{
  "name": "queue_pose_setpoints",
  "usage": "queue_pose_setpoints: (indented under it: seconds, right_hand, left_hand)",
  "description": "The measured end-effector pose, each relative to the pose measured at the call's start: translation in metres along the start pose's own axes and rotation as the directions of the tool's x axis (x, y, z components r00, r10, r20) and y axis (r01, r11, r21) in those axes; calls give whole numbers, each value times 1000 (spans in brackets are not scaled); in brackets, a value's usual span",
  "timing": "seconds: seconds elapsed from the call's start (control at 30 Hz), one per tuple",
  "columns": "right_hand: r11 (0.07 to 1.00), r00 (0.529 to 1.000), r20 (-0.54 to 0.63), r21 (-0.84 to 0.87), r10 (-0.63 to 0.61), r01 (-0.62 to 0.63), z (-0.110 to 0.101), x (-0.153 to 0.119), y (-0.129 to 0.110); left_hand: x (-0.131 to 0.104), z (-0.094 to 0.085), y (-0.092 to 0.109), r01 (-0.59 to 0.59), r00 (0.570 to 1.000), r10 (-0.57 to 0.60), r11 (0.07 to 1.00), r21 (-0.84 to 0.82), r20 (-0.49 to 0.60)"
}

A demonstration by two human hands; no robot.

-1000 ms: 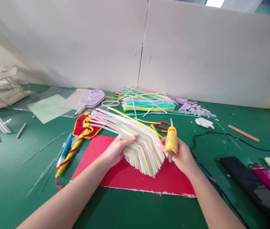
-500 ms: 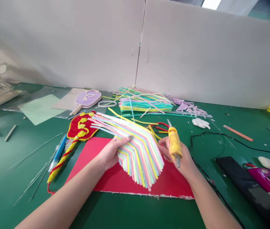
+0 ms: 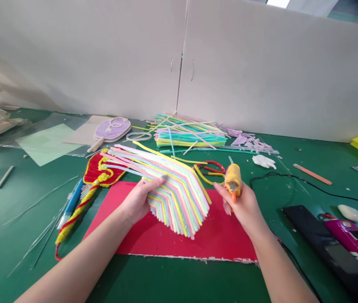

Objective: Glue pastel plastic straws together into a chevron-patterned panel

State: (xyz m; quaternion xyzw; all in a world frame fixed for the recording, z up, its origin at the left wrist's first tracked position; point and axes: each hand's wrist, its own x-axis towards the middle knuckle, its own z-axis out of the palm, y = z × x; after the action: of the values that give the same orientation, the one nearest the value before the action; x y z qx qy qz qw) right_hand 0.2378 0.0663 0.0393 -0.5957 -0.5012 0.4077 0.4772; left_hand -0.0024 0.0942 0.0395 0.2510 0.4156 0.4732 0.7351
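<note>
My left hand (image 3: pixel 139 198) grips the left side of a panel of bent pastel strips (image 3: pixel 179 193), thumb on top. The strips lie side by side in pink, yellow, blue, green and white, with loose ends fanning to the left. In my right hand (image 3: pixel 240 202) is a yellow glue gun (image 3: pixel 233 176), its orange-tipped end towards me and a clear stick poking out of its far end. A gap separates this hand from the panel's right edge. Beneath both hands lies a red sheet (image 3: pixel 226 240) with a ragged white front edge.
Behind the panel are a heap of coloured strips (image 3: pixel 191 134) and red-handled scissors (image 3: pixel 215 167). A red and yellow fan (image 3: pixel 93 168) and a lilac fan (image 3: pixel 112 129) lie left. To the right are a black cable (image 3: pixel 292 176), a black device (image 3: pixel 314 235) and a purple tool (image 3: pixel 345 235).
My right hand has moved away from the panel's right edge, and the glue gun has tilted, its tip now towards me. The panel and my left hand have shifted slightly left.
</note>
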Motion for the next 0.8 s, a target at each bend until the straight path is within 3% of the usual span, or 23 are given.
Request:
queue_pose_setpoints:
  seconds: [0.13, 0.43, 0.8]
  right_hand:
    - [999, 990, -134, -32, 36, -41, 3, 1, -7]
    - [987, 981, -196, -158, -8, -24, 8, -1, -4]
    - [950, 986, -163, -312, -33, -20, 8, -1, -2]
  left_hand:
    - [4, -2, 0, -77, 995, 76, 997, -9, -59]
    - [3, -2, 1, -163, 981, 161, 987, -8, -108]
    - [2, 1, -1, -136, 984, 135, 991, -1, -113]
